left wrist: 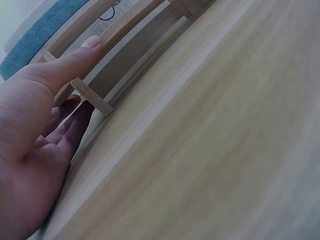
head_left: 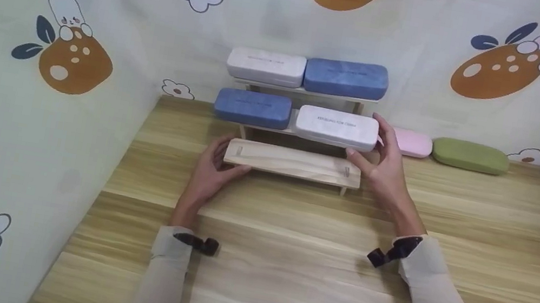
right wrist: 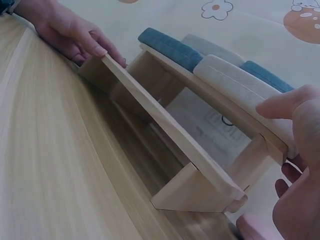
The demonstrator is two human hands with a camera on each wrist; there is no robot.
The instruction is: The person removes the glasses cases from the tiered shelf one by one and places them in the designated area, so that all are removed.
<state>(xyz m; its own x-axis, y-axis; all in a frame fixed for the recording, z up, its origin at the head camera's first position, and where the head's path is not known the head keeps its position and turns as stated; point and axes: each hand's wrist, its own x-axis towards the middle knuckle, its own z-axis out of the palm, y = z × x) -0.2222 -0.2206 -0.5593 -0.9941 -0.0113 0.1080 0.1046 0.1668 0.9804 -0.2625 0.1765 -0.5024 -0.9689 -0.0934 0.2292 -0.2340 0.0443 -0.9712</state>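
A three-tier wooden rack (head_left: pixel 295 163) stands near the back wall. My left hand (head_left: pixel 207 178) grips the left end of its lowest board, thumb on the front edge; the left wrist view shows the fingers (left wrist: pixel 79 122) behind the rack's leg. My right hand (head_left: pixel 387 175) holds the right end of a white glasses case (head_left: pixel 337 125) on the middle tier, its thumb (right wrist: pixel 277 106) along the near side. Left of that case lies a blue glasses case (head_left: pixel 252 108). On the top tier another white case (head_left: pixel 265 67) adjoins a second blue case (head_left: pixel 346 79). The lowest board carries nothing.
To the right of the rack, a pink case (head_left: pixel 415 144), partly behind my right hand, and a green case (head_left: pixel 470 156) lie along the back of the wooden table (head_left: pixel 282 274). Printed cloth walls (head_left: pixel 132 24) enclose the back and both sides.
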